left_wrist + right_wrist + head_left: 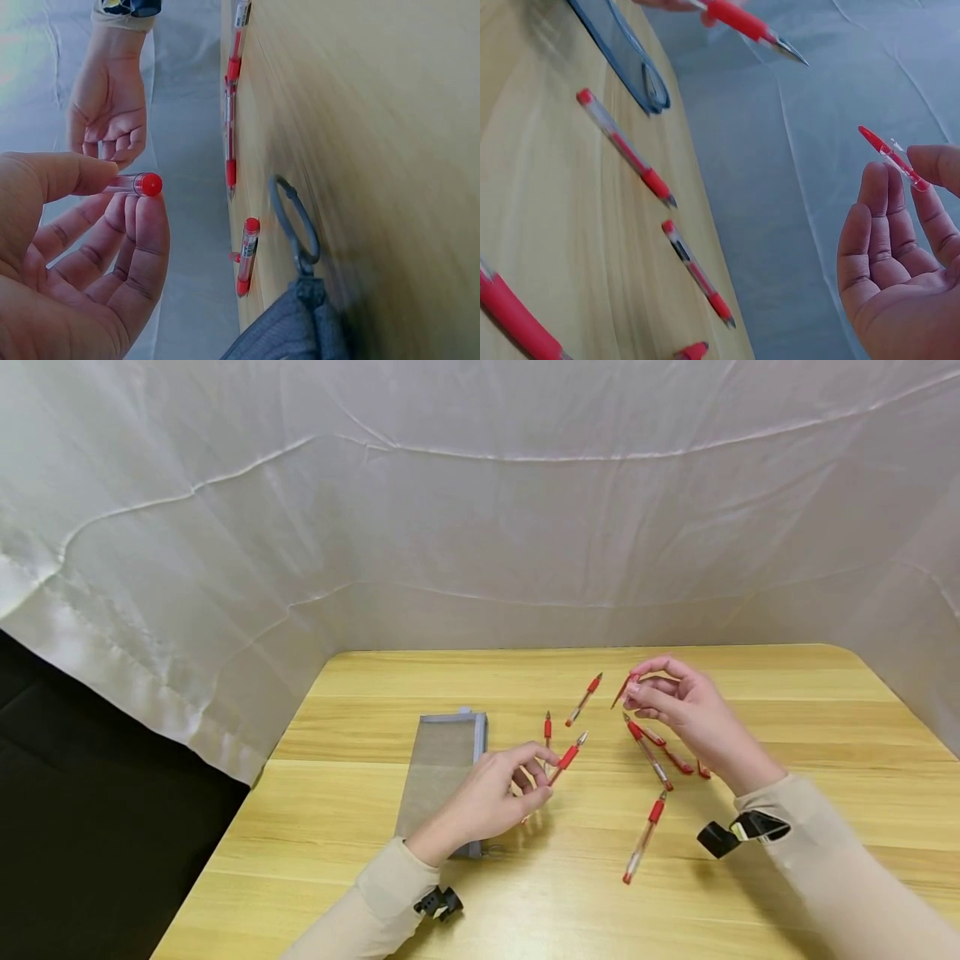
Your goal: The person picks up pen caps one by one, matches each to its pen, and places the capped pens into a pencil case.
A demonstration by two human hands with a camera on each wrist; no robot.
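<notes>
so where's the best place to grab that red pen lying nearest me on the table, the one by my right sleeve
Pinch the red-grip clear-barrelled pen at its red rubber grip, coming straight down from above. It lies flat on the light wooden table, apart from the other pens, so the thumb and forefinger of the right hand can probably close across the barrel from both sides. The grip looks the least slippery part.

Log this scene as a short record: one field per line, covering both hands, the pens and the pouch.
left hand: holds an uncapped red pen, tip pointing away
right hand: pinches a red pen cap at the fingertips
loose pens: several red pens lie on the table between and below the hands
pouch: grey mesh, flat on the table, left of the pens
backdrop: white cloth
</notes>
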